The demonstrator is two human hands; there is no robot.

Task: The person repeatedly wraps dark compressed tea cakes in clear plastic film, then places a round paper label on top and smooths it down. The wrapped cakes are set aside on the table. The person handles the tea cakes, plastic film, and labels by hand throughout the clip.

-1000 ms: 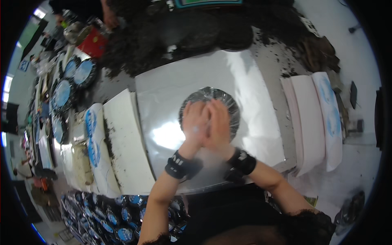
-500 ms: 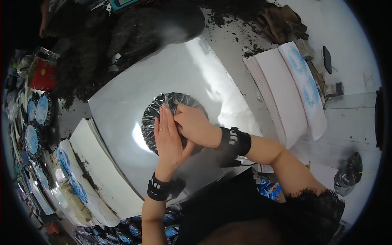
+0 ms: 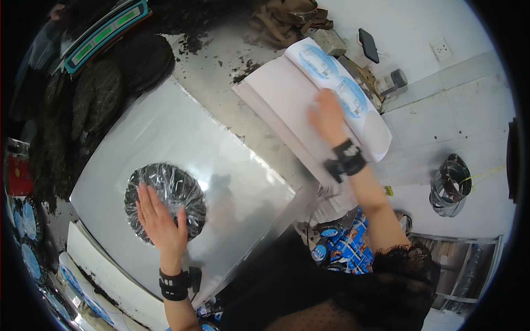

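- Head view first, from the biggest thing: the wide shiny metal work sheet (image 3: 221, 149) covers the middle of the table, and dark crumbs lie on the grey surface beyond it.
- Next in size, the dark heap of loose leaf material (image 3: 83, 94) fills the upper left, well apart from both hands.
- On the upper right I see the stack of white paper sheets with blue round prints (image 3: 298, 105), lying just beside the metal sheet.
- Another stack of the same white sheets (image 3: 99, 270) lies at the lower left edge.
- The round dark pressed cake wrapped in clear crinkled film (image 3: 165, 201) rests on the metal sheet, left of centre, in the same place as half a second ago.
- My left hand (image 3: 161, 220) lies flat on the near side of the cake, fingers spread and open, pressing it and gripping nothing.
- My right hand (image 3: 327, 117) has changed most: half a second ago it was on the cake with the left one; now it is stretched far to the right and rests open on the top paper sheet. I judge the pressing by two hands is finished and a paper sheet is being fetched, but I cannot tell if the fingers already pinch it.
- Smallest, a black wristband (image 3: 345, 160) sits on the right wrist.
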